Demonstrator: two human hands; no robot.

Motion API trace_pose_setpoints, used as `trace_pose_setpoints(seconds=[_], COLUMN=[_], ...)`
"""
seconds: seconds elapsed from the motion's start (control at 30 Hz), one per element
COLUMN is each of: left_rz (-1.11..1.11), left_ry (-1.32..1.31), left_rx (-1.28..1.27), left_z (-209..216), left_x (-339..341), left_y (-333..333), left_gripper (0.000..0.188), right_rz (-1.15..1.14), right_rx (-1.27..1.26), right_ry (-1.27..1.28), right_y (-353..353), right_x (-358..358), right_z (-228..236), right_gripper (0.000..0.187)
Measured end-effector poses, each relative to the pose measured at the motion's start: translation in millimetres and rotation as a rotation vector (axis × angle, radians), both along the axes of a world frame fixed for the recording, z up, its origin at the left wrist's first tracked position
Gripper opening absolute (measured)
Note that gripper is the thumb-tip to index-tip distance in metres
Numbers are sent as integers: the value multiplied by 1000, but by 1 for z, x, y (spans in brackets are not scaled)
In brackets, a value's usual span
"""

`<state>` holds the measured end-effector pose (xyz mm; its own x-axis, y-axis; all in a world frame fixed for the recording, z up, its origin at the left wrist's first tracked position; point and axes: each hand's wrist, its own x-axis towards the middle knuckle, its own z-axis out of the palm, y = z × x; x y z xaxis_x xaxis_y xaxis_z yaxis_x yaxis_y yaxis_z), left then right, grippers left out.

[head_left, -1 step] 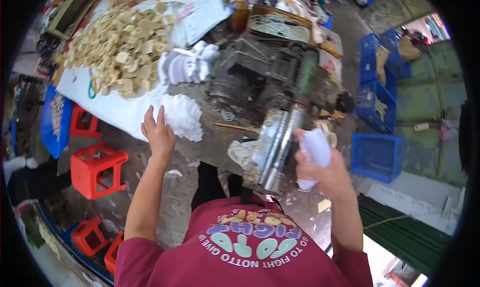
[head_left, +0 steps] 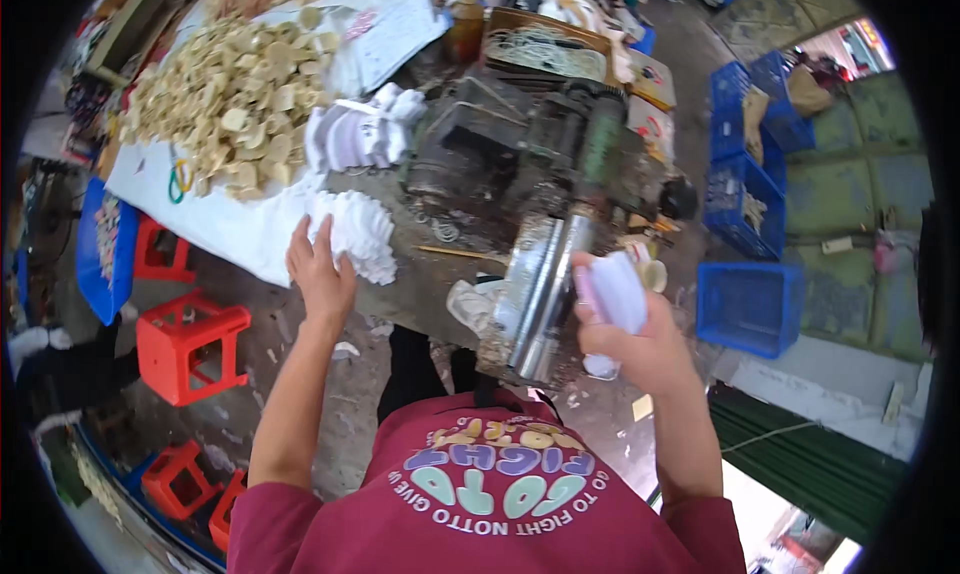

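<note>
My left hand [head_left: 322,279] hangs open with fingers spread, at the near side of a pile of white layered cloth pieces [head_left: 358,236] on the table. Whether the fingertips touch the pile I cannot tell. My right hand [head_left: 640,339] is closed round a white folded piece of cloth [head_left: 617,292] with a pinkish edge. It is just right of two shiny metal rollers [head_left: 550,299] on a dark, greasy machine [head_left: 480,134]. Behind the pile lies a tied bundle of white and lilac pieces [head_left: 360,129].
A heap of cream-coloured pieces [head_left: 240,104] covers the table's left, with scissors [head_left: 180,179] beside it. A thin stick [head_left: 460,254] lies before the machine. Red stools [head_left: 190,344] stand at left, and blue crates [head_left: 750,309] at right. A whitish rag [head_left: 472,306] sits beside the rollers.
My left hand has come slightly closer to the white pile. My right hand still holds the cloth beside the rollers. The whole view has shifted a little.
</note>
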<state>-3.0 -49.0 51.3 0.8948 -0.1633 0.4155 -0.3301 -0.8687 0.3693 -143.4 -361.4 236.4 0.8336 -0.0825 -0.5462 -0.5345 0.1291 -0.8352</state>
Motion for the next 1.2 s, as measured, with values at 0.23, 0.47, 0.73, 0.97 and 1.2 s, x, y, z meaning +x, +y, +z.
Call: trace_pose_setpoints(seconds=[0.23, 0.47, 0.73, 0.97, 1.2], left_rz=[-643, -412, -559, -421, -500], left_ry=[1062, 989, 816, 774, 467], left_rx=[-1225, -1601, -1240, -1110, -577], left_z=[146, 145, 143, 110, 92], left_x=[-70, -84, -95, -77, -76], left_y=[-120, -134, -147, -113, -126], left_gripper=[19, 6, 3, 5, 28], right_rz=[68, -182, 152, 235, 280], right_rx=[-105, -482, 140, -75, -126], right_ry=[-225, -238, -137, 80, 179], right_y=[27, -6, -25, -78, -69], right_x=[1, -14, -32, -37, -6], right_z=[6, 6, 21, 1, -25], right_gripper=[65, 37, 35, 37, 33])
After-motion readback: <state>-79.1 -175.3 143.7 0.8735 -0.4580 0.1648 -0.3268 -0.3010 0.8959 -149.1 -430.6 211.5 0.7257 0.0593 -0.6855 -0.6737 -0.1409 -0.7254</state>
